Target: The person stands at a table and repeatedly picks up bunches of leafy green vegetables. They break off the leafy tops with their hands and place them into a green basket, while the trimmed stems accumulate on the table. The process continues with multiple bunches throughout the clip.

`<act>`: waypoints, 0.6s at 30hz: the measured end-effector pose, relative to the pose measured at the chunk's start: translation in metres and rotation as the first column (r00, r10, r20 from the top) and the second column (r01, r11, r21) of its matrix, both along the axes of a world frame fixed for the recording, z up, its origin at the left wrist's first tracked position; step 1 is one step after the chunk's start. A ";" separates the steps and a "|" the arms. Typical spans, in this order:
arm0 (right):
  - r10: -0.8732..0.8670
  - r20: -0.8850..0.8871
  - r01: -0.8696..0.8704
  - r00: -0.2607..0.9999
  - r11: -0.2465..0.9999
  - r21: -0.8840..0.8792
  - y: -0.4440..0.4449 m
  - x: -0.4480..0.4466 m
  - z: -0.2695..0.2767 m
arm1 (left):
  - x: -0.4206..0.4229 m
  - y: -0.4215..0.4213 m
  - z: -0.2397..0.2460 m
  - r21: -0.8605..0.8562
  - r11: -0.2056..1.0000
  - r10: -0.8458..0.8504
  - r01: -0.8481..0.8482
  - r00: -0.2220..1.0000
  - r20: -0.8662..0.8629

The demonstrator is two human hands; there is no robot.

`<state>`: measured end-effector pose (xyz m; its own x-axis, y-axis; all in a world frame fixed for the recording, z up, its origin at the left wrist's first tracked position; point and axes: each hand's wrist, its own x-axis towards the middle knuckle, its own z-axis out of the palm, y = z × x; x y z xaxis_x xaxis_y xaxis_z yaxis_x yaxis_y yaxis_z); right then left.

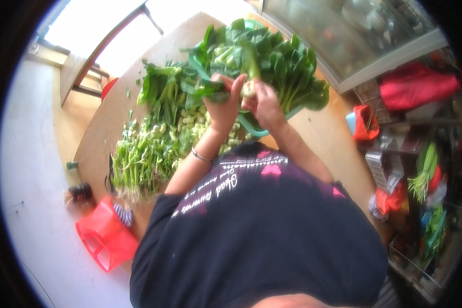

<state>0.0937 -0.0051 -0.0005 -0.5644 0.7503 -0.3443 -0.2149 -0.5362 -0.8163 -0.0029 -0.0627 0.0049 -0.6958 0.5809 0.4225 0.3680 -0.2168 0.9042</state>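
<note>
Over a green plastic basket (254, 131) full of leafy greens (292, 73), both my hands are close together. Between them is a leafy green stalk (249, 89) with a pale cut base turned towards me. My left hand (224, 106) also has dark loose leaves (211, 91) at its palm. The fingers of my right hand (267, 104) pinch the stalk near its base. Left of the basket lie more leafy greens (165, 88), with pale trimmed stem pieces (190, 121) below them. Thin green stalks with roots (138, 165) form a pile nearer me.
All this rests on a wooden table (100, 127). A red plastic bag (107, 235) hangs by its near left edge, beside a dark-lidded jar (81, 192). To the right are a glass-fronted cabinet (350, 38) and a shelf with scallions (425, 169) and bags.
</note>
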 end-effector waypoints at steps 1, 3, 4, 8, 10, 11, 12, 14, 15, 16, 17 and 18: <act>-0.009 -0.095 0.004 0.995 0.999 -0.049 0.011 0.002 -0.006 | 0.006 -0.002 -0.004 0.052 0.999 0.010 -0.006 0.997 -0.075; 0.163 -0.022 -0.151 0.986 0.951 0.268 0.033 0.018 -0.012 | 0.011 0.000 0.000 0.057 0.996 -0.077 0.071 0.990 0.116; 0.125 0.200 -0.218 0.972 0.798 0.562 0.031 0.023 -0.003 | 0.010 0.002 0.017 0.036 0.991 -0.134 0.129 0.942 0.309; -0.102 0.282 -0.258 0.954 0.200 0.945 0.005 0.025 0.023 | -0.007 0.004 0.034 -0.064 0.944 -0.266 0.323 0.862 0.433; -0.099 0.380 -0.331 0.920 0.324 0.886 0.001 0.027 0.021 | -0.004 0.004 0.028 -0.114 0.959 -0.232 0.260 0.949 0.213; -0.092 0.427 -0.363 0.899 0.385 0.848 0.001 0.028 0.020 | 0.002 0.006 0.020 -0.110 0.978 -0.174 0.178 0.984 0.044; -0.033 0.396 -0.338 0.918 0.456 0.823 0.002 0.030 0.018 | 0.007 0.008 0.019 -0.093 0.991 -0.110 0.099 0.986 -0.126; 0.078 0.314 -0.297 0.946 0.591 0.750 0.007 0.035 0.014 | 0.014 0.009 0.020 -0.098 0.993 -0.095 0.061 0.918 -0.386; 0.128 0.329 -0.328 0.935 0.661 0.675 0.009 0.038 0.013 | 0.017 0.011 0.022 -0.099 0.994 -0.081 0.036 0.865 -0.495; 0.180 0.340 -0.359 0.923 0.721 0.593 0.011 0.042 0.011 | 0.020 0.011 0.022 -0.131 0.988 -0.136 0.081 0.858 -0.495; 0.234 0.345 -0.389 0.909 0.771 0.503 0.014 0.046 0.008 | 0.023 0.013 0.022 -0.140 0.982 -0.185 0.129 0.811 -0.556; 0.164 0.177 -0.238 0.970 0.776 0.584 0.015 0.053 -0.007 | 0.025 0.015 0.022 -0.153 0.973 -0.232 0.175 0.756 -0.612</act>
<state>0.1463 0.0102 -0.0079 -0.7117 0.6994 0.0651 -0.0470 0.0451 -0.9979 0.0225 -0.0479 0.0269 -0.1576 0.7299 0.6651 0.8105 -0.2892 0.5095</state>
